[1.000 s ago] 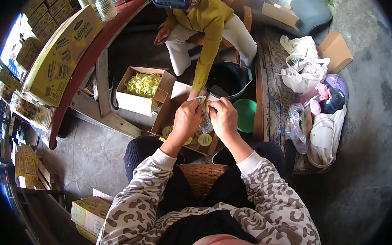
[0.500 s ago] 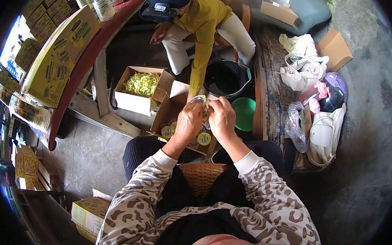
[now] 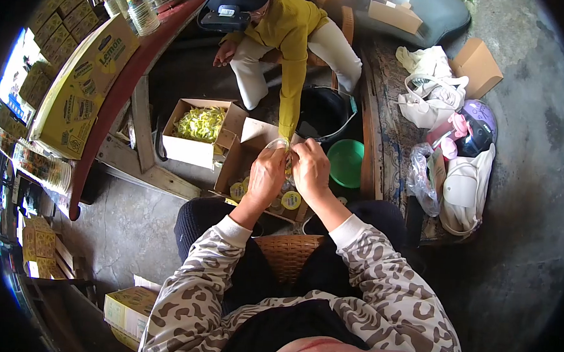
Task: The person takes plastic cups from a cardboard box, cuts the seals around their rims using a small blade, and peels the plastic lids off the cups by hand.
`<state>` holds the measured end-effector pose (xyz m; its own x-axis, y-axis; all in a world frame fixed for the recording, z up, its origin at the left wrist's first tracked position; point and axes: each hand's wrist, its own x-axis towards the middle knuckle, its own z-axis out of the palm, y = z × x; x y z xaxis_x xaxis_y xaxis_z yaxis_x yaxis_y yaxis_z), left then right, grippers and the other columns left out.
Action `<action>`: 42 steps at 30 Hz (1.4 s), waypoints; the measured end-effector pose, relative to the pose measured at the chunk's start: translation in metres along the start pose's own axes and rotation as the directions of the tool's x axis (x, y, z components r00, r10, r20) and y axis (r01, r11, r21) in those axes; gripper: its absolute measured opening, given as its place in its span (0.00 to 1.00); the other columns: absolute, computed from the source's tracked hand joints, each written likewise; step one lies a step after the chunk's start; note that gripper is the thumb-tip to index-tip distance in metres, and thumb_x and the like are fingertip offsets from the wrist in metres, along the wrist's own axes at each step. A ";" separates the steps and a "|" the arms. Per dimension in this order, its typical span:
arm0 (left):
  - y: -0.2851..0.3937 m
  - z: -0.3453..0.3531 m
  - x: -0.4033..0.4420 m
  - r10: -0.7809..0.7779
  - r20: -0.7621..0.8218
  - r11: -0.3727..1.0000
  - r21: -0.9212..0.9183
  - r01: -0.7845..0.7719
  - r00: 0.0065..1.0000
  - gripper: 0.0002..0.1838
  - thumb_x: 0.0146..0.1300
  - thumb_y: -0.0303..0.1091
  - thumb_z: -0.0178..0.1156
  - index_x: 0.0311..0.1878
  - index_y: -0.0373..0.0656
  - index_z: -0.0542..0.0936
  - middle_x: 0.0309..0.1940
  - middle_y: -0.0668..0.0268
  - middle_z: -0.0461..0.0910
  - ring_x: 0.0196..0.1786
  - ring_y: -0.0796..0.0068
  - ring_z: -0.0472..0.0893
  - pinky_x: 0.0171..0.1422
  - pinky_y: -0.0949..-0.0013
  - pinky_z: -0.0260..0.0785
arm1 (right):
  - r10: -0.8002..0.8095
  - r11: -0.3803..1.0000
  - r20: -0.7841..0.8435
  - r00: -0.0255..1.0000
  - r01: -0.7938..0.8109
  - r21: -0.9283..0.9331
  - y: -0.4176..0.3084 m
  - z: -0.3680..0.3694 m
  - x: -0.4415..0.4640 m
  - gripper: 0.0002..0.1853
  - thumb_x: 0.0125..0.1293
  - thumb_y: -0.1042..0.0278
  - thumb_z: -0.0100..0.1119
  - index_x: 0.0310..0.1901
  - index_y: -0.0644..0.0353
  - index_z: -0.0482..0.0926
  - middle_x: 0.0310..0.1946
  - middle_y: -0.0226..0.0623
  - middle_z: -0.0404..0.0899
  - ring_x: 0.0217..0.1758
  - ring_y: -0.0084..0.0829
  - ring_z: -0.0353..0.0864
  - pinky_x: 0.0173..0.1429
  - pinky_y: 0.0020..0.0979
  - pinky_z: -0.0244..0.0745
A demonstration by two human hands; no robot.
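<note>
Left fingers [image 3: 273, 156] hold clear cup [image 3: 276, 142], round end forward (long axis hidden); right fingers [image 3: 304, 152]: grip unclear.

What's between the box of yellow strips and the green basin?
In the head view: an open carton of cups, the left hand and right hand above it.

The floor [image 3: 130, 216] carries an open box [image 3: 233, 164] of lidded cups [image 3: 291, 200] centrally, another box [image 3: 187, 152] at ten o'clock, a black bucket [image 3: 323, 111] at one, a green basin [image 3: 346, 165] past two.
</note>
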<state>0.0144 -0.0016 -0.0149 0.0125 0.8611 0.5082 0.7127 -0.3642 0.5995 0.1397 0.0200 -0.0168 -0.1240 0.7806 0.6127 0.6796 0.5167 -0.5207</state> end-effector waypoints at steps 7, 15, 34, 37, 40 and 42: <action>-0.008 0.000 0.004 -0.149 0.037 0.981 -0.123 0.153 0.988 0.05 0.67 0.26 0.58 0.38 0.33 0.80 0.28 0.45 0.79 0.34 0.43 0.81 0.37 0.51 0.73 | 0.153 0.959 0.009 0.988 -0.151 0.240 0.008 0.000 0.006 0.05 0.55 0.80 0.67 0.34 0.64 0.83 0.29 0.42 0.80 0.32 0.45 0.83 0.37 0.38 0.77; 0.000 -0.001 -0.001 0.008 0.001 0.999 0.041 -0.008 1.000 0.03 0.66 0.24 0.57 0.38 0.36 0.78 0.29 0.49 0.79 0.35 0.47 0.80 0.39 0.50 0.72 | -0.052 0.998 -0.067 0.996 0.053 0.014 -0.001 -0.005 0.004 0.05 0.54 0.81 0.66 0.32 0.62 0.82 0.27 0.40 0.77 0.33 0.43 0.80 0.38 0.41 0.74; -0.002 -0.012 0.009 -0.056 -0.061 0.998 -0.026 0.054 0.997 0.12 0.61 0.24 0.63 0.48 0.32 0.82 0.41 0.48 0.83 0.46 0.47 0.82 0.50 0.56 0.75 | -0.017 0.988 -0.078 0.997 0.029 0.155 0.006 -0.021 0.014 0.06 0.55 0.81 0.67 0.33 0.60 0.80 0.27 0.36 0.75 0.32 0.39 0.79 0.35 0.38 0.75; -0.003 -0.013 0.010 -0.091 -0.056 0.996 -0.021 0.090 0.994 0.13 0.61 0.24 0.63 0.49 0.33 0.82 0.42 0.47 0.83 0.46 0.47 0.83 0.49 0.56 0.75 | -0.097 0.992 -0.049 0.994 0.101 0.073 -0.001 -0.023 0.011 0.07 0.55 0.80 0.67 0.35 0.59 0.81 0.30 0.36 0.75 0.35 0.39 0.80 0.38 0.39 0.76; -0.004 -0.011 0.010 -0.059 -0.070 0.998 -0.028 0.057 0.996 0.13 0.62 0.23 0.62 0.49 0.33 0.83 0.42 0.48 0.83 0.45 0.47 0.83 0.49 0.55 0.76 | -0.154 0.985 -0.078 0.985 0.159 0.063 -0.002 -0.019 0.011 0.07 0.54 0.82 0.66 0.33 0.62 0.81 0.27 0.38 0.73 0.31 0.40 0.78 0.35 0.39 0.74; -0.002 -0.010 0.009 -0.039 -0.073 0.999 -0.029 0.037 0.997 0.11 0.62 0.23 0.62 0.47 0.33 0.83 0.40 0.49 0.83 0.43 0.47 0.83 0.48 0.55 0.75 | -0.164 0.985 -0.073 0.984 0.167 0.040 -0.002 -0.017 0.010 0.06 0.54 0.82 0.66 0.33 0.63 0.81 0.28 0.39 0.73 0.32 0.41 0.78 0.37 0.40 0.74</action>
<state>0.0060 0.0035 -0.0059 -0.0664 0.8463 0.5286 0.6919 -0.3427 0.6355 0.1496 0.0204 0.0005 -0.1812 0.6575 0.7314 0.6199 0.6537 -0.4340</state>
